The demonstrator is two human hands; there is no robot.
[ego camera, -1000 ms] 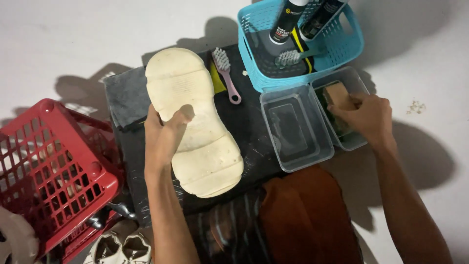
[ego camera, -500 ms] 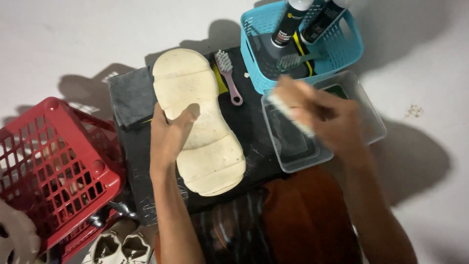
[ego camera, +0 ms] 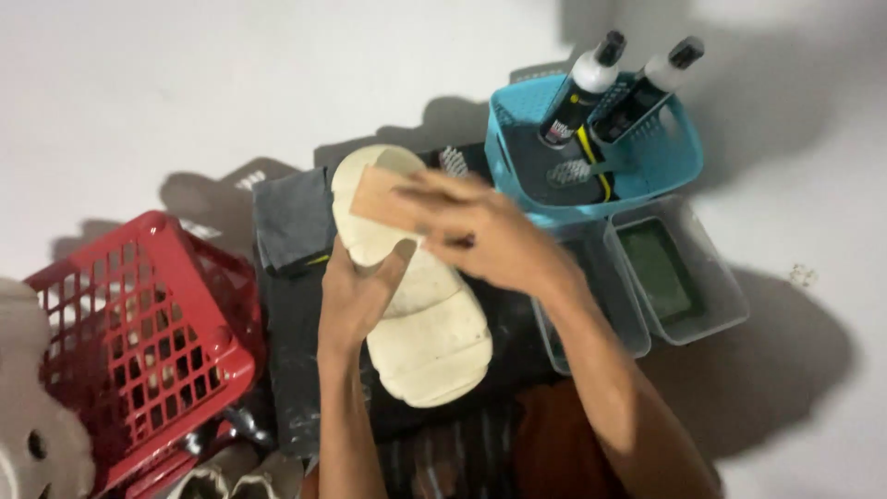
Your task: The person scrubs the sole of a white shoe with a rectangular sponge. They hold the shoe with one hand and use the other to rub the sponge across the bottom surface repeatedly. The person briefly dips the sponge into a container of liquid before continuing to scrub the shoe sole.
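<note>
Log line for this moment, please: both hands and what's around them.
left hand: holds cream shoe sole | right hand: presses tan sponge on sole | near: blue basket, two clear tubs, red basket

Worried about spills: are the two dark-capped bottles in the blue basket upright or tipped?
Tipped: both dark-capped bottles lean rightward against the blue plastic basket's rim, caps sticking above it.

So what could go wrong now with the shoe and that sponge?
The left hand grips the shoe only at its middle, so hard rubbing near the toe may twist it loose. The right hand holds the sponge over the dark mat; a wet sponge might drip there. The right arm crosses close to the clear tubs and could bump them.
</note>
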